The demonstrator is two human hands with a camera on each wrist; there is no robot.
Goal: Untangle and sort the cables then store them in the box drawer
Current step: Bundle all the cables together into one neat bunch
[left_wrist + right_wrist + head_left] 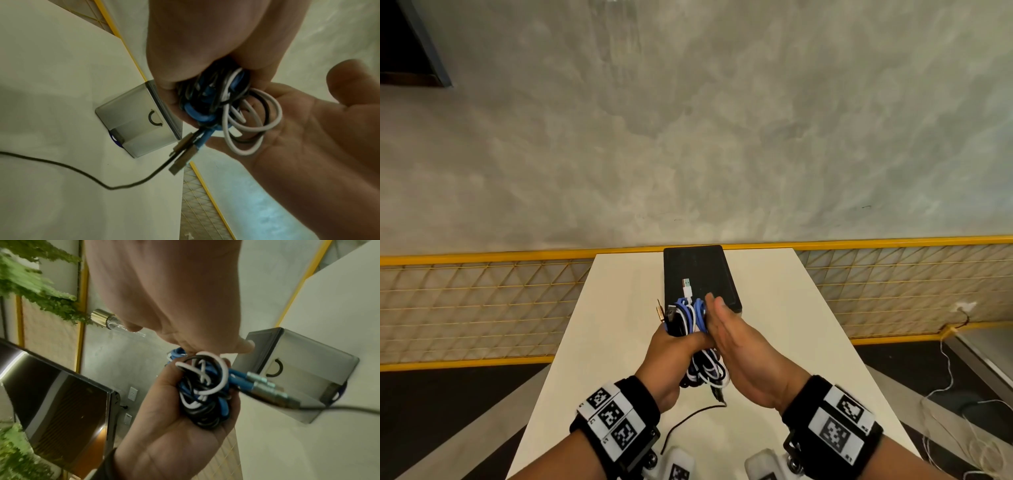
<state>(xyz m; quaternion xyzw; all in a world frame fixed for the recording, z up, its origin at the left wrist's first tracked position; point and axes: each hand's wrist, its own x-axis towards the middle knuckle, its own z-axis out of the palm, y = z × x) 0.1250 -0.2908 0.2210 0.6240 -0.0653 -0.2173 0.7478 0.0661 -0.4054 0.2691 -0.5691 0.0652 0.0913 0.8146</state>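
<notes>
A tangled bundle of blue, white and black cables (693, 325) hangs in the air above the white table (619, 308). My left hand (681, 342) grips the bundle around its middle, fingers curled. My right hand (722, 318) lies flat against the bundle's right side with straight fingers. In the left wrist view white loops (246, 129) rest on the right palm (308, 129). A white USB plug (687, 287) sticks up from the bundle. One black cable (688, 418) trails down onto the table. The black box (700, 270) stands just beyond, its drawer front (298, 374) closed.
The table is narrow, with its side edges close to both forearms. A yellow-framed mesh fence (482, 291) runs behind and to both sides. Loose white cords (945, 394) lie on the floor at right. A dark screen (57, 394) and green plants (30, 280) show in the right wrist view.
</notes>
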